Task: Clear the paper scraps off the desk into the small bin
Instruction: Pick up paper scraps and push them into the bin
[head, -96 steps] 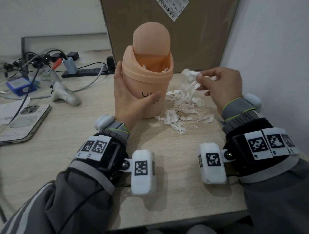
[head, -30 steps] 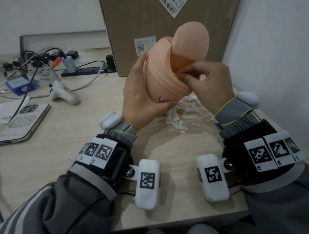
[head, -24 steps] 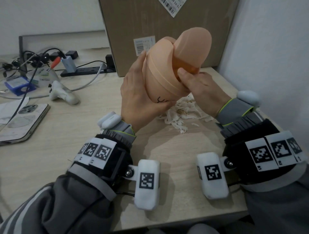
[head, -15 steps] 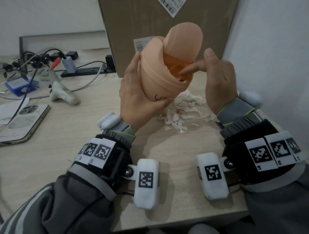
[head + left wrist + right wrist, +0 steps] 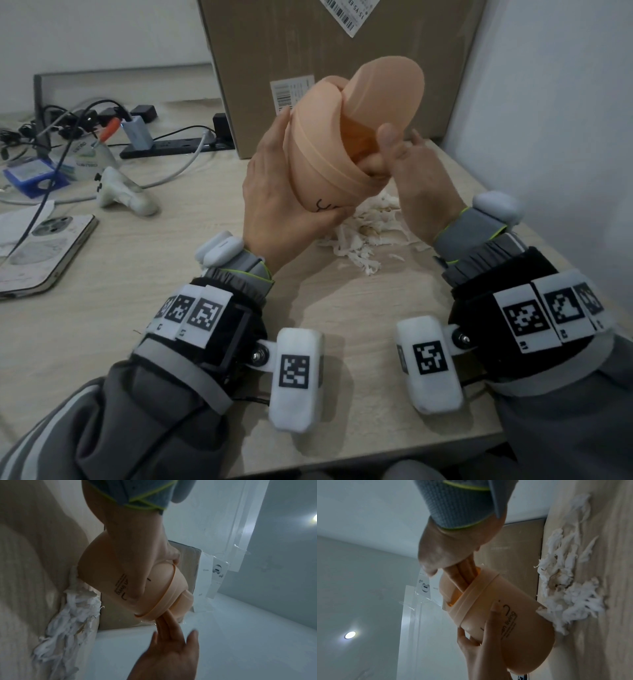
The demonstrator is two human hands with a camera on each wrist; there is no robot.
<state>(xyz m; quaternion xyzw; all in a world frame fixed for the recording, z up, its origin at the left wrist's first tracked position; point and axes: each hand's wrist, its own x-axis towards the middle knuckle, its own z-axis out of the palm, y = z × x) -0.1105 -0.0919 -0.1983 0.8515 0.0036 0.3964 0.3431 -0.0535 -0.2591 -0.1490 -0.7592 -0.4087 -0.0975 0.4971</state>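
The small peach bin (image 5: 329, 161) with its swing lid (image 5: 387, 96) is off the desk and tilted to the right. My left hand (image 5: 274, 202) grips its body, thumb under the printed side. The straight fingers of my right hand (image 5: 411, 181) reach into the opening under the lid, thumb outside and pointing up. Whether they hold scraps inside is hidden. A heap of white paper scraps (image 5: 363, 233) lies on the desk just below the bin. The wrist views show the same bin (image 5: 130, 577) (image 5: 505, 628) and scraps (image 5: 72, 609) (image 5: 570, 588).
A big cardboard box (image 5: 325, 51) stands behind the bin and a wall (image 5: 565, 137) closes the right side. On the left of the desk lie a phone (image 5: 44, 250), a white controller (image 5: 123, 192), a power strip with cables (image 5: 171, 150) and a blue box (image 5: 30, 174).
The bin stood on the desk while my right hand held scraps; my left hand then lifted and tilted it. My right fingers, drawn back half a second ago, are now deeper in the opening.
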